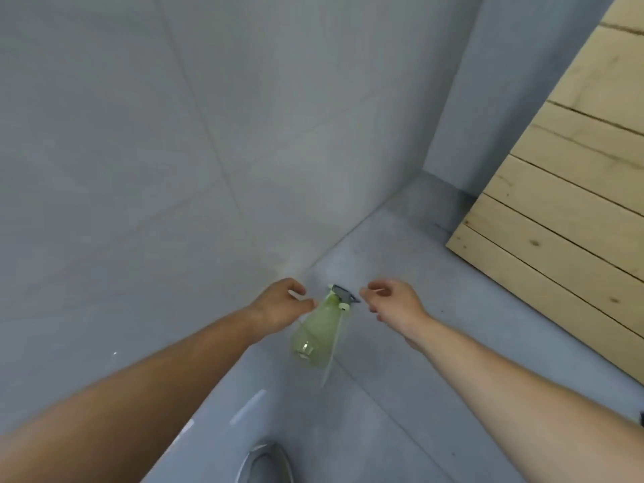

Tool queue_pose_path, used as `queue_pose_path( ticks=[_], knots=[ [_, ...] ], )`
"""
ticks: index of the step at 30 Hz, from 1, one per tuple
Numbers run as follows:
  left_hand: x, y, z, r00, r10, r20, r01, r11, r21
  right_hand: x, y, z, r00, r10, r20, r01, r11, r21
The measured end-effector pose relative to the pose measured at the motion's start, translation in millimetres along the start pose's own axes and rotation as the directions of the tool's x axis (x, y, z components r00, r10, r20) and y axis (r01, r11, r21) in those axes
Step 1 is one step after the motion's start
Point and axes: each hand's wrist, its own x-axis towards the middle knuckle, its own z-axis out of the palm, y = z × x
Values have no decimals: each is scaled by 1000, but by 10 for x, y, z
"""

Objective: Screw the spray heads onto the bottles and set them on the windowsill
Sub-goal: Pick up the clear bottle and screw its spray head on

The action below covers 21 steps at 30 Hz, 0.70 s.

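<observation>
A pale green translucent bottle [315, 331] stands on the grey ledge [400, 259] close to the tiled wall. A dark grey spray head [343, 294] sits on its neck, and a thin white tube [331, 357] runs down along the bottle. My left hand [278, 303] is just left of the neck with its fingers apart; the thumb tip touches or nearly touches the bottle's shoulder. Spread fingers of my right hand [393, 299] are just right of the spray head, their tips close to the nozzle. Neither hand closes around anything.
A grey tiled wall [174, 151] rises on the left and behind. A slatted wooden panel [575, 203] leans at the right. At the bottom edge a chrome tap [268, 461] shows on a glossy white rim [244, 406].
</observation>
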Motion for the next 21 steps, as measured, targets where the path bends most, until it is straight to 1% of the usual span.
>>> queue_pose_path(
  ticks=[4, 7, 9, 12, 17, 21],
  knots=[
    [457, -319, 209, 998, -57, 3, 56, 994, 92, 425, 313, 250, 996, 94, 4, -94, 995, -46],
    [734, -488, 314, 996, -60, 63, 47, 982, 181, 707, 421, 413, 993, 115, 11, -114, 989, -89],
    [856, -554, 354, 994, -64, 85, 44, 973, 225, 846, 469, 489, 994, 104, 15, -102, 988, -117],
    [1012, -645, 441, 992, -97, 86, 74, 969, 235, 1064, 586, 625, 994, 105, 9, -102, 985, -135],
    [1062, -708, 610, 983, -154, 102, 119, 950, 289, 1301, 758, 784, 989, 148, -6, -146, 962, -229],
    [1017, -859, 630, 980, -184, 75, 167, 968, 189, 1385, 819, 897, 989, 144, -45, -150, 953, -262]
  ],
)
